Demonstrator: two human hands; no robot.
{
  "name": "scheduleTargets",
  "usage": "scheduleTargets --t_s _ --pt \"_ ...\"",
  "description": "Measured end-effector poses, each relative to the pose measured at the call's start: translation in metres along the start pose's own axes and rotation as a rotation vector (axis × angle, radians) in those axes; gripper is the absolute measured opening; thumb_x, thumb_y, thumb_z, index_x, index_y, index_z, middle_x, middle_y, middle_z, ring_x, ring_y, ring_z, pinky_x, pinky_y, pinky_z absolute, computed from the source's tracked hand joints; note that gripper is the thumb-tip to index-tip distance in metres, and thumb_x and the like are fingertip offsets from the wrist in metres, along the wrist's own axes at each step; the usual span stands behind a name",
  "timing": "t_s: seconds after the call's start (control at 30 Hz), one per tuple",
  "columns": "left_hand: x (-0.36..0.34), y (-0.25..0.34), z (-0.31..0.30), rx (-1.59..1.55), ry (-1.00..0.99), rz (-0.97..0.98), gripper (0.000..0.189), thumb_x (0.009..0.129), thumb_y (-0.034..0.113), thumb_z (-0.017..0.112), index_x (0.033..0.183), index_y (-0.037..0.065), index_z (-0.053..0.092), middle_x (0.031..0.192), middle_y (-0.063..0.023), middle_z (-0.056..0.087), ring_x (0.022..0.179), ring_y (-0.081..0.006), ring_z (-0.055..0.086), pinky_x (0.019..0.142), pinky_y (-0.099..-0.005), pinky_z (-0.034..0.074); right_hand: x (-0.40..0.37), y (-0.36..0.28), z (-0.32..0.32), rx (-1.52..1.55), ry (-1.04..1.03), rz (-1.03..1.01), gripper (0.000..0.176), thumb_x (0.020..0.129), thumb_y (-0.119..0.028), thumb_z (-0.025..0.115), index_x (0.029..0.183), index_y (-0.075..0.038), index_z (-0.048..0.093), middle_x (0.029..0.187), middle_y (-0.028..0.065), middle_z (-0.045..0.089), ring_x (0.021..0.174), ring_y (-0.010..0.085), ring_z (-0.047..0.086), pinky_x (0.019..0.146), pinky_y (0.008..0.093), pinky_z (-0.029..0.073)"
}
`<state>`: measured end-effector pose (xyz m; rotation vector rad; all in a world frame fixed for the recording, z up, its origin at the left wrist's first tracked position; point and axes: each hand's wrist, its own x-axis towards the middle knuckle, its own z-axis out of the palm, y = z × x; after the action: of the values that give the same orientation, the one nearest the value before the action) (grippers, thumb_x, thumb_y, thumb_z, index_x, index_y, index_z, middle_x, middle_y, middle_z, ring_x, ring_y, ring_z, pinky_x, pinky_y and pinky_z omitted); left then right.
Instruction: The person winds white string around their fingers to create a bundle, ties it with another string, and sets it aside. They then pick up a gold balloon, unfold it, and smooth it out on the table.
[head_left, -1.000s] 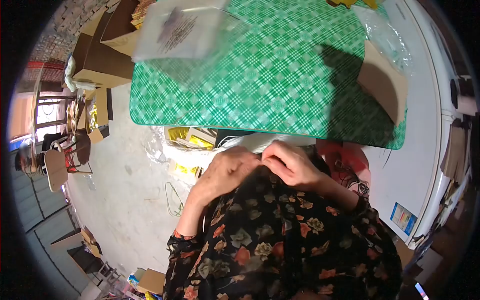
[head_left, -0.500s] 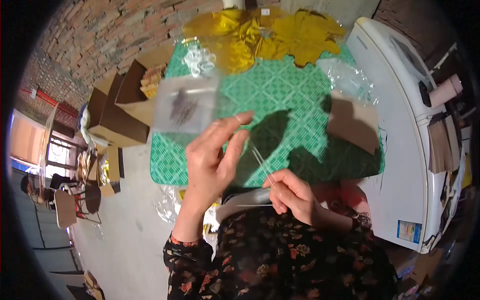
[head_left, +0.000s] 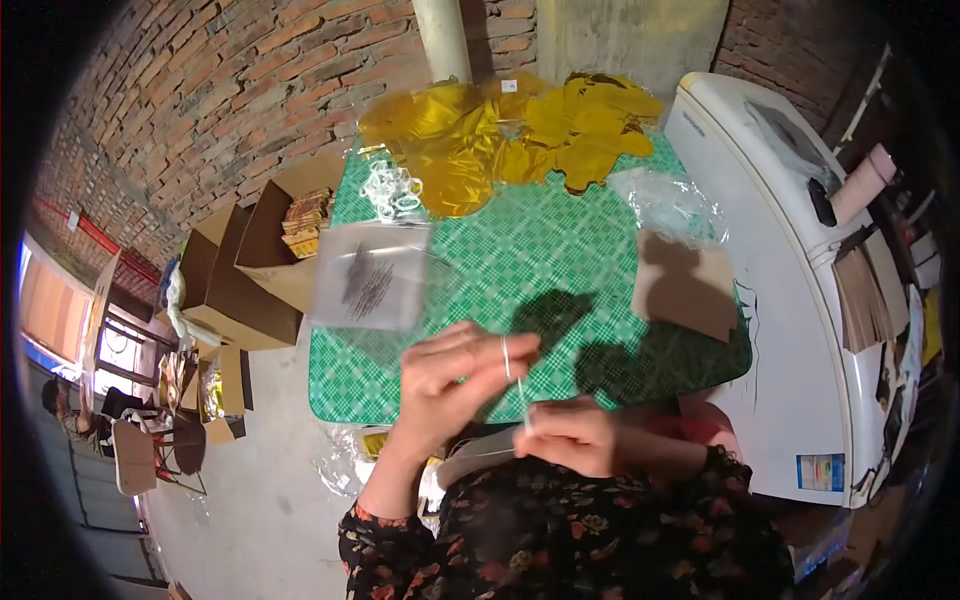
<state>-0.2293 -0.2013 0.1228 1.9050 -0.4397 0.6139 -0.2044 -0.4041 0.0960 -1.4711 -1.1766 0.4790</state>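
A thin white string (head_left: pixel 521 396) runs between my two hands above the near edge of the green checked table (head_left: pixel 480 270). My left hand (head_left: pixel 455 378) has it looped around its fingers, which are pressed together. Lower and to the right, my right hand (head_left: pixel 570 436) pinches the string's other part, and a thin strand sticks out to its left. Clear plastic sleeves (head_left: pixel 370 275) lie beyond my left hand. Beyond my right hand is brown card (head_left: pixel 685 285). White loops (head_left: pixel 390 190) lie farther back, beside gold foil sheets (head_left: pixel 450 150).
Open cardboard boxes (head_left: pixel 225 275) stand left of the table. A white appliance (head_left: pixel 770 300) stands close on the right. Clear plastic film (head_left: pixel 675 205) lies at the table's back right. Far left, a person (head_left: pixel 70 410) is near a chair (head_left: pixel 135 455).
The view has tilted up. My hands have come closer together, with the left one lower over the table's near edge. The string between them is shorter.
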Motion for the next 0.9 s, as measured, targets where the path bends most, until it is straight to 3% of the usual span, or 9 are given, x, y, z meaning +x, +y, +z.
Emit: scheduleTargets --t_s 0.1,0.17,0.2,0.37,0.5,0.57,0.67,0.77,0.9 --pt "-0.011 -0.024 0.011 0.085 -0.212 0.048 0.015 0.079 0.014 0.077 0.092 0.006 0.076 0.085 -0.0040 0.074 0.067 -0.0160 0.065 0.064 -0.0319 0.051 0.003 -0.002 -0.037 0.163 0.276 -0.355 0.018 0.097 -0.019 0.056 0.093 -0.003 0.062 0.079 0.0055 0.059 0.063 0.0136 0.054 0.057 0.0305 0.043" --pt "-0.015 -0.010 0.024 0.016 -0.285 0.156 0.016 0.078 0.018 0.077 0.091 0.008 0.077 0.083 -0.0024 0.073 0.069 -0.0163 0.064 0.066 -0.0320 0.053 0.004 0.016 -0.048 0.287 0.494 -0.235 0.018 0.098 -0.018 0.053 0.093 -0.002 0.062 0.078 0.0043 0.058 0.061 0.0101 0.048 0.055 0.0276 0.039" --pt "-0.010 0.005 0.023 -0.006 -0.248 0.174 0.015 0.077 0.020 0.078 0.087 0.009 0.077 0.082 -0.0003 0.074 0.071 -0.0180 0.064 0.067 -0.0333 0.052 0.008 0.030 -0.058 0.030 0.395 -0.010 0.018 0.097 -0.019 0.056 0.094 -0.001 0.062 0.079 0.0046 0.059 0.063 0.0106 0.051 0.056 0.0287 0.041" --pt "0.007 0.004 -0.003 0.250 -0.062 0.263 0.024 0.074 0.027 0.078 0.093 0.013 0.078 0.080 -0.0002 0.073 0.084 -0.0220 0.061 0.081 -0.0338 0.045 0.006 0.011 0.005 0.045 -0.082 -0.062 0.004 0.090 -0.007 0.063 0.092 -0.003 0.062 0.076 0.0099 0.061 0.065 0.0226 0.062 0.060 0.0343 0.048" --pt "-0.005 -0.020 0.021 0.366 -0.117 0.200 0.030 0.072 0.023 0.079 0.101 0.018 0.078 0.070 0.0038 0.063 0.086 -0.0172 0.057 0.075 -0.0333 0.038 0.005 -0.006 -0.047 0.157 0.332 -0.367 0.008 0.094 -0.007 0.057 0.089 -0.004 0.061 0.074 0.0048 0.061 0.060 0.0126 0.056 0.055 0.0281 0.044" --pt "-0.009 -0.009 0.022 0.322 -0.190 0.243 0.027 0.071 0.021 0.079 0.098 0.020 0.078 0.069 0.0040 0.063 0.083 -0.0166 0.057 0.077 -0.0337 0.037 0.015 -0.006 -0.052 0.017 0.465 0.245 0.010 0.095 -0.009 0.056 0.090 -0.002 0.061 0.078 0.0034 0.061 0.064 0.0086 0.052 0.057 0.0255 0.043" --pt "-0.007 0.003 0.020 0.184 -0.088 0.229 0.024 0.070 0.023 0.080 0.094 0.021 0.079 0.069 0.0042 0.063 0.079 -0.0163 0.057 0.078 -0.0344 0.036 0.009 0.066 0.000 0.327 0.270 0.139 0.009 0.093 -0.008 0.059 0.093 0.000 0.061 0.085 0.0068 0.064 0.075 0.0106 0.058 0.065 0.0294 0.046" --pt "-0.008 -0.019 0.008 0.305 -0.026 0.207 0.024 0.070 0.024 0.080 0.094 0.019 0.079 0.070 0.0041 0.064 0.078 -0.0163 0.056 0.077 -0.0330 0.036 0.005 0.011 -0.002 0.023 -0.134 -0.032 0.006 0.089 -0.009 0.064 0.093 -0.004 0.063 0.081 0.0103 0.064 0.072 0.0188 0.064 0.064 0.0318 0.049" --pt "-0.014 -0.023 0.020 0.193 -0.159 0.183 0.024 0.070 0.023 0.080 0.093 0.018 0.079 0.068 0.0035 0.064 0.074 -0.0169 0.056 0.076 -0.0320 0.036 0.018 0.019 -0.040 -0.079 0.343 -0.168 0.007 0.089 -0.007 0.060 0.089 -0.003 0.066 0.078 0.0076 0.066 0.066 0.0163 0.062 0.060 0.0298 0.049"
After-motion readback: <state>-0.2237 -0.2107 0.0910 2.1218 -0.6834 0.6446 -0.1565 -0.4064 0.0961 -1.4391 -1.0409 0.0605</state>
